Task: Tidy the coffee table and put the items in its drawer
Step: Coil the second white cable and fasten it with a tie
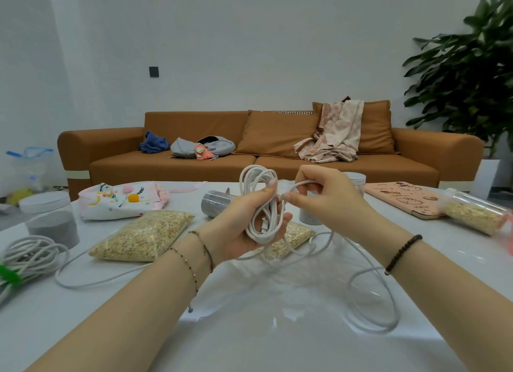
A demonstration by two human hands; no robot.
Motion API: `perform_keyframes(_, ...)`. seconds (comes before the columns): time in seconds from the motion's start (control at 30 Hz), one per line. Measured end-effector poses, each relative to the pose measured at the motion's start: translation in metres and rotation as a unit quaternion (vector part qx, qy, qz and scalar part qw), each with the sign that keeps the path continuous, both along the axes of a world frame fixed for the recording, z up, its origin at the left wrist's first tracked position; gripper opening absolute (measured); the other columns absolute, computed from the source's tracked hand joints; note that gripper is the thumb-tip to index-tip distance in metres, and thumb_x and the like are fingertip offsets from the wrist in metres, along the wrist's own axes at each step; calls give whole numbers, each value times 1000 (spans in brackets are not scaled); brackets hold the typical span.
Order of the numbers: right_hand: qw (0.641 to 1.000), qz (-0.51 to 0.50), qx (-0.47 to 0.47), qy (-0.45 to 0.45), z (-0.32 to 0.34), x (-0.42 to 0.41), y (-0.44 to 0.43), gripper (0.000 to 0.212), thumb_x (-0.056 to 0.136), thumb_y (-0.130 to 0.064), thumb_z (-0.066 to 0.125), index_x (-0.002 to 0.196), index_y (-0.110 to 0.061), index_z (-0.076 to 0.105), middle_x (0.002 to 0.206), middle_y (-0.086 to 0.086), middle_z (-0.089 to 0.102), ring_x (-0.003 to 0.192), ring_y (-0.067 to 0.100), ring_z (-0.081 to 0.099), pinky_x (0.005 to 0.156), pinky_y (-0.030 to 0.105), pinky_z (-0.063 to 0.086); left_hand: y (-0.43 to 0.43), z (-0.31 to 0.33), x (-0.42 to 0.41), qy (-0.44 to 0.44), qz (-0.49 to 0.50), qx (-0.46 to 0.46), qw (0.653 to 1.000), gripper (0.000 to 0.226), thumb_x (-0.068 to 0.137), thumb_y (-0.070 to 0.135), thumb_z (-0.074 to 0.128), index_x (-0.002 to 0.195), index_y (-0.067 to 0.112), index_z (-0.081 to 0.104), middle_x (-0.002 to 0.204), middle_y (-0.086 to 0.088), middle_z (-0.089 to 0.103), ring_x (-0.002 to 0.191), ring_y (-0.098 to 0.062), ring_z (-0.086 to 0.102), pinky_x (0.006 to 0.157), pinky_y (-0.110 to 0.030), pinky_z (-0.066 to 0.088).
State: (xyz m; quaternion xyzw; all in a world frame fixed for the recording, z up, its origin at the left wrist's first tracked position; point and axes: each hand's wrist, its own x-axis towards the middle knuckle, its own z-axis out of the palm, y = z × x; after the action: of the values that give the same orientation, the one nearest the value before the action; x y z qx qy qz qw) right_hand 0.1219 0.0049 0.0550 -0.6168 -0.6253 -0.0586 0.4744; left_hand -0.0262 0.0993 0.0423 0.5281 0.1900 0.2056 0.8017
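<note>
Left hand (236, 221) first: my fingers are curled round a coil of white cable (261, 202), gripping it upright above the middle of the surface (249, 338), with the loops sticking up past my thumb. At three o'clock from it, my right hand (319, 194) pinches one strand of the same cable between thumb and forefinger, the other fingers bent. From there the loose length drops to the surface and lies in a wide loop at about five o'clock from my hands. A clear bag of oats (144, 235) lies flat at nine o'clock, and a second bag of oats (298, 232) sits just beneath and behind my left hand. At eleven o'clock are a silver roll (215, 203) and, farther left, a white fabric pouch (119, 199). A grey jar (52, 227) stands at the left edge, with a bundle of grey cable (30, 257) near it at eight o'clock. At two o'clock lies a pink case (405, 199), and beside it a clear tube of grain (472, 213). An orange sofa (277, 163) runs along twelve o'clock.
</note>
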Motion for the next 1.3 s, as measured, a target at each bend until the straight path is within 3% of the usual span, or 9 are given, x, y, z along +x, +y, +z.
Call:
perform_keyframes(0.17,999,-2,33,-42,-4,0,3,34,83,-26,81,67,-14,53,60,-8,45,59,8,37,55,17,30,-1,0,-2,6,-33,15,999,29,97,40,58,86,13,63,74,-1,57,61,-9,53,56,-21,51)
perform_keyframes(0.33,998,-23,34,-42,-7,4,4,36,80,-34,82,71,-10,56,63,1,50,60,8,37,54,18,30,2,-3,0,-12,-60,-24,998,22,101,32,54,96,11,55,71,1,48,61,-9,49,57,-23,52)
perform_keyframes(0.53,999,-13,5,36,-2,8,1,42,71,-32,89,75,-5,57,64,-2,47,58,5,35,52,16,33,3,-6,0,-22,-138,-78,987,17,101,30,53,97,13,55,70,2,44,56,-8,49,58,-24,55)
perform_keyframes(0.67,994,4,-30,103,0,12,1,45,67,-33,89,80,-1,59,67,1,51,62,9,40,53,13,34,2,-3,-2,-29,-168,-84,982,17,95,32,56,92,15,55,67,4,39,52,-6,41,46,-15,43)
perform_keyframes(0.83,993,12,-26,114,-1,12,2,54,62,-43,86,82,1,62,68,5,51,62,9,41,53,16,34,3,-5,-1,-28,-157,-50,986,20,92,28,62,93,13,50,67,3,37,50,-5,37,45,-13,35)
perform_keyframes(0.93,990,4,-16,140,1,14,2,40,77,-37,82,82,0,66,68,5,51,61,10,41,56,22,34,8,-3,-2,-63,-115,-35,991,18,89,26,62,86,13,49,62,4,37,46,-5,37,42,-13,34)
perform_keyframes(1.07,988,-6,-25,153,1,19,0,34,86,-38,75,80,-6,69,62,1,50,59,14,43,60,32,36,25,5,-6,-169,22,-45,984,20,90,28,61,80,13,53,58,6,37,45,-4,37,44,-13,32)
perform_keyframes(1.2,993,-24,-77,88,-2,17,0,27,86,-32,78,75,-9,69,60,1,55,56,9,48,58,25,41,44,9,-8,-274,164,-110,941,26,103,27,51,79,15,51,54,7,35,44,-5,33,40,-15,33)
perform_keyframes(1.3,992,-35,-117,27,-2,14,-1,20,83,-31,80,76,-16,70,62,-1,60,58,12,54,62,28,46,49,9,-9,-297,218,-128,921,26,104,27,50,80,17,51,54,6,35,43,-6,33,40,-16,33)
